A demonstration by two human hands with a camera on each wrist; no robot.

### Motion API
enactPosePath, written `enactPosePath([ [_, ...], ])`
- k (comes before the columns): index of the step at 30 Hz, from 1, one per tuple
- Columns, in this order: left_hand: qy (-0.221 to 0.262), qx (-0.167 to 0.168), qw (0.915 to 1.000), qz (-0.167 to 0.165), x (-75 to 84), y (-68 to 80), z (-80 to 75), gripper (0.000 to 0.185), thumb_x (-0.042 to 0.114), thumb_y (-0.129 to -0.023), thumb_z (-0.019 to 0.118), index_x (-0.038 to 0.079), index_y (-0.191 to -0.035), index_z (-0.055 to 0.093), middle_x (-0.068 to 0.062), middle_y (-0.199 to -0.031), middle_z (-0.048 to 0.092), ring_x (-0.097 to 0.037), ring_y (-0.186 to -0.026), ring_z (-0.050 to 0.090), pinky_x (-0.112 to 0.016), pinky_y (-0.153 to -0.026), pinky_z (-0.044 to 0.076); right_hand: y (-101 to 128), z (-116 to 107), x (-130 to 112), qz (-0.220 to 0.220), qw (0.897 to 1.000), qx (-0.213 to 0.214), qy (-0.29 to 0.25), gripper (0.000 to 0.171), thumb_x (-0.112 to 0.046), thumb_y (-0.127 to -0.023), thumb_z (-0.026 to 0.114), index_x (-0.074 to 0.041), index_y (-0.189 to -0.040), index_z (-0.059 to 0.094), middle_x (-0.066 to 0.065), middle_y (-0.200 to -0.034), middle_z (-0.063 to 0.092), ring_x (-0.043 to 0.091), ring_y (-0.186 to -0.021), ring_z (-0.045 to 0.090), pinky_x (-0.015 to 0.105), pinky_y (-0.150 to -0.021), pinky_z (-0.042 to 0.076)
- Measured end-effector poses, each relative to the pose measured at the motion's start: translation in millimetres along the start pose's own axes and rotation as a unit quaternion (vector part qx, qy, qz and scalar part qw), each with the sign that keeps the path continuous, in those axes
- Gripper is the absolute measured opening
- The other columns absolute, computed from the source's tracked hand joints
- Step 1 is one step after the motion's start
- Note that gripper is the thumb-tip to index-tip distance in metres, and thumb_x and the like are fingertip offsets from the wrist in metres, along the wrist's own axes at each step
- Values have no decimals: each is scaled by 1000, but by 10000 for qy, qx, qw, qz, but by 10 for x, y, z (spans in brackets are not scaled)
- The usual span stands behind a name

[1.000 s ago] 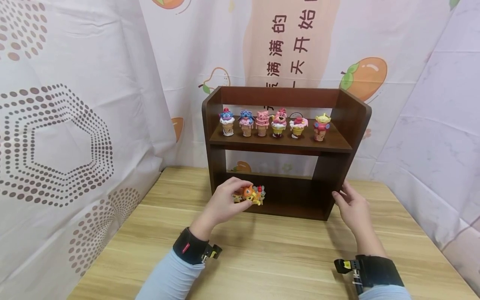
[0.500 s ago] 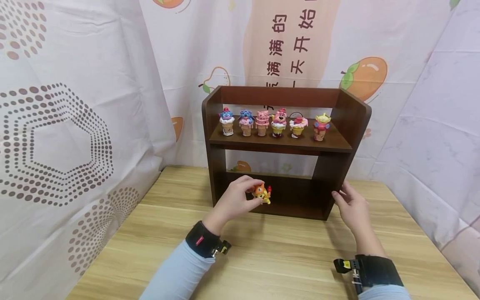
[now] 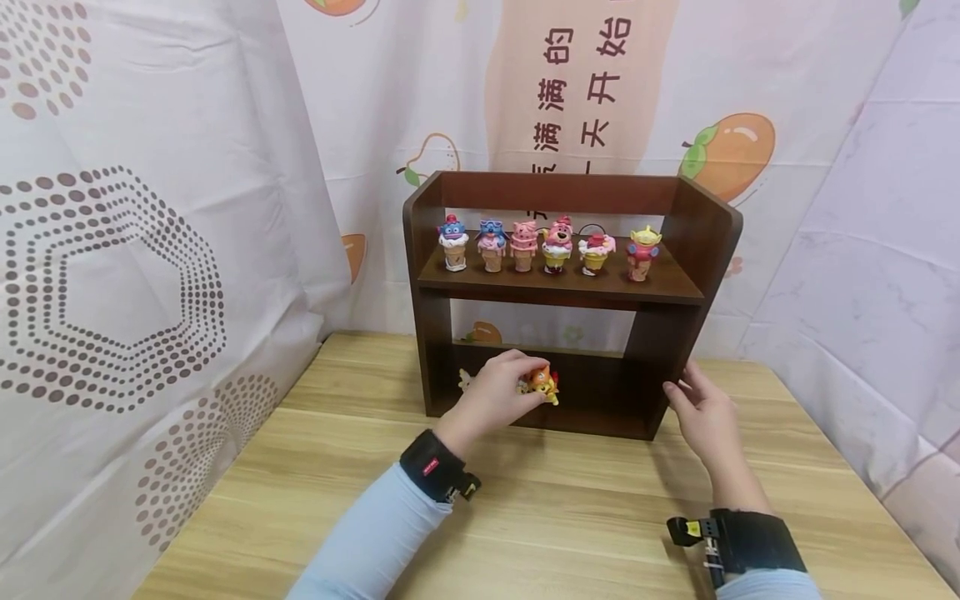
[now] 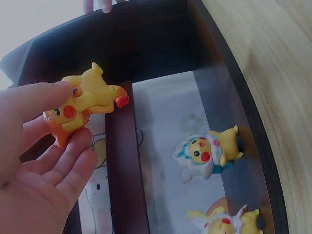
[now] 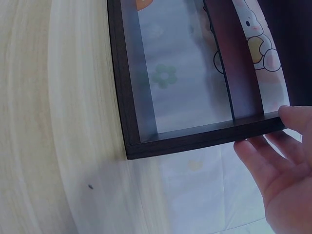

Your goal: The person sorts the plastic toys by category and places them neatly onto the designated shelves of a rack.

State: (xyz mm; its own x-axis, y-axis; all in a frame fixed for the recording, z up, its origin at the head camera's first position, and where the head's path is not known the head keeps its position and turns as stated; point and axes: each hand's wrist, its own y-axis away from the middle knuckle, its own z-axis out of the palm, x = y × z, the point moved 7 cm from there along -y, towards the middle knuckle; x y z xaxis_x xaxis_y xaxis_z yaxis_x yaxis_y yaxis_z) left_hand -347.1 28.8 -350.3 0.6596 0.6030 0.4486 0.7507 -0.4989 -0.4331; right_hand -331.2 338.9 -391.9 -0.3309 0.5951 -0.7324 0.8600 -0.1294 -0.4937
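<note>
My left hand (image 3: 501, 393) pinches a yellow Pikachu figurine (image 4: 92, 95) with an orange hood between thumb and fingers. It holds the figurine tilted in front of the lower tier of a dark brown wooden shelf (image 3: 558, 293). In the left wrist view, a Pikachu figurine with a white-and-teal hood (image 4: 199, 155) and another with a white-eared hood (image 4: 226, 225) stand on that tier; my left hand partly hides them in the head view. My right hand (image 3: 707, 417) grips the shelf's right side panel, thumb at the front edge and fingers along the outer side.
Several ice-cream-cone character figurines, among them a pink bear (image 3: 558, 246) and a green alien (image 3: 643, 252), line the upper tier. The shelf stands on a wood-grain table (image 3: 600, 517), with a printed curtain (image 3: 360, 100) behind it.
My left hand has carried the orange-hooded figurine rightward along the lower tier, uncovering a pale figurine at its left end. My right hand keeps its place on the side panel.
</note>
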Motion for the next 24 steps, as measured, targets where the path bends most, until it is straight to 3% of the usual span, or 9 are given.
enactPosePath([
  [6, -471, -120, 9988, -39, 37, -111, 93, 46, 27, -90, 79, 15, -134, 68, 0, -110, 64, -11, -92, 58, -19, -75, 48, 5, -9, 6, 13, 10000, -14, -19, 54, -13, -104, 59, -8, -155, 43, 31, -139, 55, 49, -119, 58, 7, -74, 48],
  [18, -932, -324, 9949, -206, 48, -331, 316, 45, 27, -91, 78, 16, -134, 68, -6, -120, 66, -19, -108, 63, -28, -90, 52, -3, 10, 16, -27, 10000, -4, 10, 52, -14, -104, 58, -8, -154, 45, 30, -138, 56, 49, -119, 57, 8, -75, 48],
  [24, -1196, -308, 9916, -381, -4, -407, 477, 42, 26, -91, 78, 16, -131, 70, -4, -115, 67, -17, -102, 64, -25, -83, 53, -11, 9, 21, -30, 10000, -7, -16, 52, -13, -104, 58, -8, -154, 45, 30, -138, 55, 50, -119, 57, 8, -75, 48],
])
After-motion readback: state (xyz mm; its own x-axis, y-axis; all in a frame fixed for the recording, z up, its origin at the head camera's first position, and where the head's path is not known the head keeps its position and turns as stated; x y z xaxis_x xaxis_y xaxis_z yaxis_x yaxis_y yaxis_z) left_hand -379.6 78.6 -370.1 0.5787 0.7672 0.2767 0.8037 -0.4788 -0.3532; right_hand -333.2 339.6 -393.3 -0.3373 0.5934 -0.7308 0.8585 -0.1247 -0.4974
